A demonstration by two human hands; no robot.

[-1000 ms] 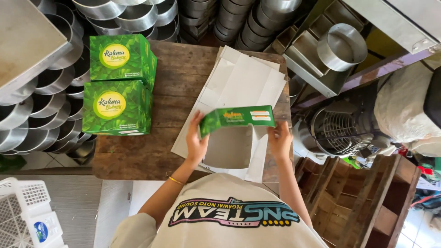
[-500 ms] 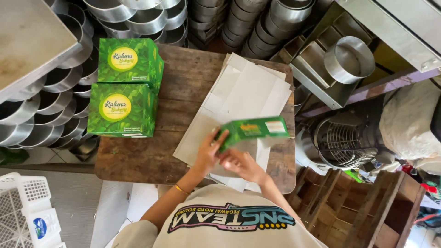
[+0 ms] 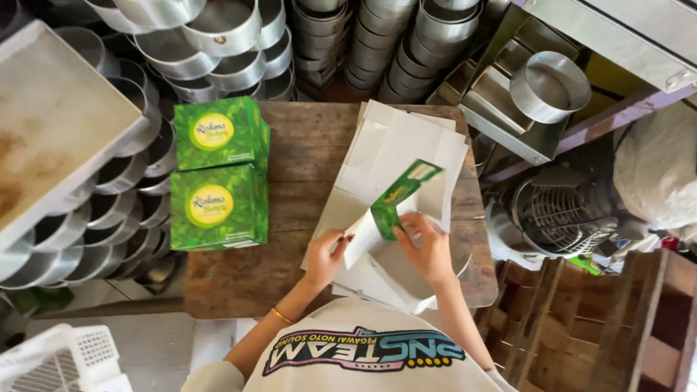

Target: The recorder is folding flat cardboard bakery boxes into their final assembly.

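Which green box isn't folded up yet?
The flat green carton held in both hands; the two finished green boxes sit closed on the table's left.

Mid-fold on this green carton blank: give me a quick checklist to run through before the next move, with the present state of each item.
1. Both hands on the carton blank: ok, left hand at its lower white edge, right hand beside the green panel.
2. Blank lifted off the stack of flat blanks: ok, it tilts upward.
3. Stack squared up: not ok, sheets fan out.
4. Finished green boxes out of the way: ok, at the table's left side.
5. Bare wooden table between boxes and stack: ok.
6. Creases aligned: cannot tell.
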